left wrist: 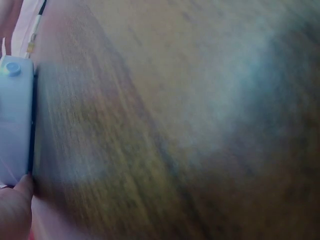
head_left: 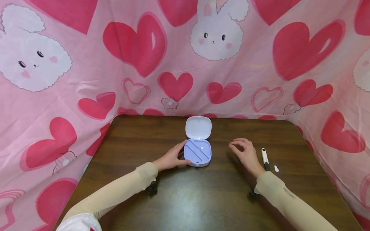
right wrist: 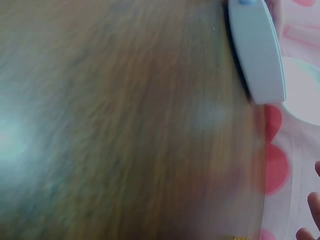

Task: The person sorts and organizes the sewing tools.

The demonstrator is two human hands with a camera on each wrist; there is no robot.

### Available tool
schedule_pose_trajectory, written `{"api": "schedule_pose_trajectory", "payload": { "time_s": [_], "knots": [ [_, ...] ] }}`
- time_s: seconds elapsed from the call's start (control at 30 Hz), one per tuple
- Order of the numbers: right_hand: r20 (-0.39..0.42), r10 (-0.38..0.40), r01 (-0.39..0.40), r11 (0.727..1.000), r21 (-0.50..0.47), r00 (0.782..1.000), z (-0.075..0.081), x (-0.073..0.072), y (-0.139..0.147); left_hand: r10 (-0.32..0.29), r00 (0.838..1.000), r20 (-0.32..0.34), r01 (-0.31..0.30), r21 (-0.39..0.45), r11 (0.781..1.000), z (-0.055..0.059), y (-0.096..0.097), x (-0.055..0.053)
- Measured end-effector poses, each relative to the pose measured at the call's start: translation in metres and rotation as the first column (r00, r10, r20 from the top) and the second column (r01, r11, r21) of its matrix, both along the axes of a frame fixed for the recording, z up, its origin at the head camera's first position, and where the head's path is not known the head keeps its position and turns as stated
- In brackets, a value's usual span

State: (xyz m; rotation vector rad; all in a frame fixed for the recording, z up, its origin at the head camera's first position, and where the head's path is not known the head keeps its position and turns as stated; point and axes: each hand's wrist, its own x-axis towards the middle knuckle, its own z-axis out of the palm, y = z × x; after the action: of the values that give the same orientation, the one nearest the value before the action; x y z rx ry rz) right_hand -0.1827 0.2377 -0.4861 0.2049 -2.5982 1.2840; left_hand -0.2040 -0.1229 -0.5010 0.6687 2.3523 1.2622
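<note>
Left hand (head_left: 172,157) grips the open lavender hinged case (head_left: 198,152) mid-table; right hand (head_left: 246,155) hovers, empty.
We note right fingers loosely bent, between case and slim white tool (head_left: 264,156) on the tabletop (head_left: 188,195). We judge the step as steadying; the next move calls for a firm left hold.

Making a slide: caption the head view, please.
Left hand grips an open lilac-blue case; right hand hovers apart from it.
</note>
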Motion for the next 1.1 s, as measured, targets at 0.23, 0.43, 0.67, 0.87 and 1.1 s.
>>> {"api": "schedule_pose_trajectory", "payload": {
  "time_s": [0.23,0.43,0.67,0.87,1.1],
  "knots": [
    [0.009,-0.032,0.031,0.999,0.029,0.999,-0.001,0.006,0.013,-0.009,1.0,-0.015,0.009,0.005,1.0,0.0,0.0,0.0],
    [-0.018,-0.06,0.06,0.998,0.028,0.998,0.0,0.011,0.025,-0.005,1.0,-0.019,0.005,0.014,1.0,-0.001,0.0,-0.001],
    [-0.021,-0.091,0.092,0.995,0.045,0.996,-0.003,0.021,0.041,-0.007,1.0,-0.028,0.008,0.017,1.0,-0.001,0.0,-0.001],
    [-0.079,-0.121,0.127,0.989,0.078,0.99,-0.006,0.027,0.057,-0.009,1.0,-0.02,0.009,0.016,1.0,0.001,0.001,0.0],
    [-0.098,-0.15,0.159,0.983,0.09,0.984,-0.009,0.037,0.076,-0.006,1.0,-0.023,0.007,0.017,1.0,0.001,0.0,0.001]
  ]
}}
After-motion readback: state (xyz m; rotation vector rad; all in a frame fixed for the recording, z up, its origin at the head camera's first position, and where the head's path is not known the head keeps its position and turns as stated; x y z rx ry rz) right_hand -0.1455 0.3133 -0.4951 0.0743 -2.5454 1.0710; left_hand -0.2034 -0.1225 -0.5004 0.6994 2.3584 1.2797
